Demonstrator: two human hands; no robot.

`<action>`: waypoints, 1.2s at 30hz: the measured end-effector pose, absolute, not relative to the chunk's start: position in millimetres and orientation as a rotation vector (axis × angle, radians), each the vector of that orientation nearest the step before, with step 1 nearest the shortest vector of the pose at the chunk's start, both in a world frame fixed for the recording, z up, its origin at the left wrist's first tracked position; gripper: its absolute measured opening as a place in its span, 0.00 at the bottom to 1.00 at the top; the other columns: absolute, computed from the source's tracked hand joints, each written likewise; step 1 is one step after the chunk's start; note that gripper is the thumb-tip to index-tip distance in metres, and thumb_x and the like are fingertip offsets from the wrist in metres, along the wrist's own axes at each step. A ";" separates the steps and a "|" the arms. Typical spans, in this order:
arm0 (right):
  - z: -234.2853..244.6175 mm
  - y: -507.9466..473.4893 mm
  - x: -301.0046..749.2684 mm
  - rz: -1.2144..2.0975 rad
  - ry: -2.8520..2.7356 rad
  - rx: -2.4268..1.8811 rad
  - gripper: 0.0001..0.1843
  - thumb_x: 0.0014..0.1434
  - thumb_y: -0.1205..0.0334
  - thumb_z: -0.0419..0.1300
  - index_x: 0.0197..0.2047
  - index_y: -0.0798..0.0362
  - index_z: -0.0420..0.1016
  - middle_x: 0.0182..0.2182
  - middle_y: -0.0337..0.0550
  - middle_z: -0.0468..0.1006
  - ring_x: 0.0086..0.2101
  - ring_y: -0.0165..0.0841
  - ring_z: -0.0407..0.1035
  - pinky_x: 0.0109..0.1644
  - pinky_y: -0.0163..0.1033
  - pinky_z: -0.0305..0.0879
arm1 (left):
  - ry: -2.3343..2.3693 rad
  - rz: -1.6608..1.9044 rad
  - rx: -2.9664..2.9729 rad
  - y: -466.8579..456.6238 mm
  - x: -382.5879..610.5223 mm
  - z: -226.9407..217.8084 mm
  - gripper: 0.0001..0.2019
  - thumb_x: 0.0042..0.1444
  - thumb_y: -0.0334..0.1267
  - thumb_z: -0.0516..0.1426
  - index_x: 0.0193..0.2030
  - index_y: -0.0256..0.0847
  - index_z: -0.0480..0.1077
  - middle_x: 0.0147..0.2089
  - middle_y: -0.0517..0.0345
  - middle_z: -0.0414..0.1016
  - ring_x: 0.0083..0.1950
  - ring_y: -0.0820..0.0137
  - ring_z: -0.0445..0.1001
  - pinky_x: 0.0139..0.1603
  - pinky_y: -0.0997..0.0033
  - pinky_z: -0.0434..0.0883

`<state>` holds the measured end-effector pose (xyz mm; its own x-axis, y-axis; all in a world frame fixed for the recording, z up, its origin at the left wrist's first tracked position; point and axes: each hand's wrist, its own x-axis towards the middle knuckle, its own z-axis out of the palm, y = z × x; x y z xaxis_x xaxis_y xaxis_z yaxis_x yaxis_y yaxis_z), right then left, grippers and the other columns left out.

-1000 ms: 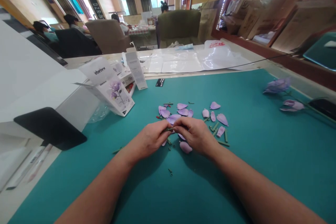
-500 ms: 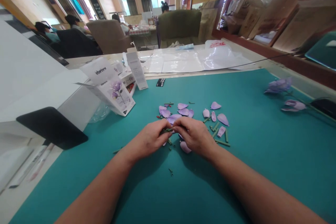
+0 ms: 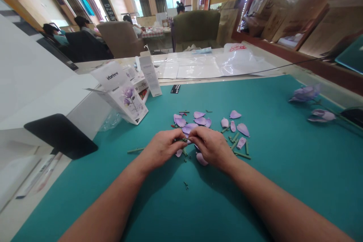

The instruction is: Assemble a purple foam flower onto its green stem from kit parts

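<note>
Fingertips of both my hands meet over the middle of the green mat [image 3: 272,204]. My left hand [image 3: 163,147] is closed around a small green plastic piece [image 3: 184,140], whose full shape is hidden by the fingers. My right hand [image 3: 211,145] is pinched at the right end of that piece; what exactly lies between its fingertips is too small to make out. Loose purple petals [image 3: 200,121] lie just beyond and beneath the hands. To the right are more petals [image 3: 243,129] and several green stem pieces [image 3: 242,155]. A tiny green part [image 3: 186,185] rests nearer to me.
An opened flower box [image 3: 129,102] and a tall white carton [image 3: 150,75] stand at the back left, with a black panel [image 3: 61,136] closer. Purple flowers [image 3: 304,93] lie far right. Clear plastic sheets [image 3: 198,66] lie behind the mat. People sit in the background.
The view has shifted slightly, so the scene sits a little further right. My hands stay together with only small finger movement; a green stem left of my left hand shows more now.
</note>
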<state>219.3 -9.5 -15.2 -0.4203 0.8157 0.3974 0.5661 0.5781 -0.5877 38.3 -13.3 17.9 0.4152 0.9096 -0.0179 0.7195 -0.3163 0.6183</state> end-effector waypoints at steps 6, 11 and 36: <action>-19.1 -8.7 219.2 0.434 -2.163 -1.133 0.09 0.63 0.66 0.50 0.33 0.52 0.69 0.30 0.43 0.74 0.30 0.33 0.66 0.35 0.36 0.56 | 1.389 0.457 2.193 -12.1 41.2 13.6 0.07 0.59 0.36 0.54 0.32 0.40 0.71 0.29 0.61 0.75 0.31 0.71 0.71 0.33 0.74 0.62; -21.3 -6.6 219.4 0.438 -2.161 -1.151 0.07 0.61 0.67 0.52 0.32 0.52 0.69 0.29 0.42 0.73 0.29 0.32 0.65 0.34 0.35 0.55 | 1.406 0.404 2.280 -12.8 41.3 8.9 0.08 0.60 0.37 0.53 0.35 0.39 0.72 0.33 0.58 0.77 0.34 0.70 0.72 0.35 0.73 0.64; -15.1 -5.2 217.4 0.982 -1.885 -1.161 0.07 0.60 0.63 0.54 0.34 0.53 0.73 0.27 0.38 0.75 0.28 0.29 0.66 0.33 0.33 0.58 | 1.447 0.360 2.308 -13.2 37.0 10.8 0.10 0.63 0.39 0.50 0.40 0.43 0.72 0.37 0.59 0.78 0.36 0.68 0.73 0.35 0.73 0.62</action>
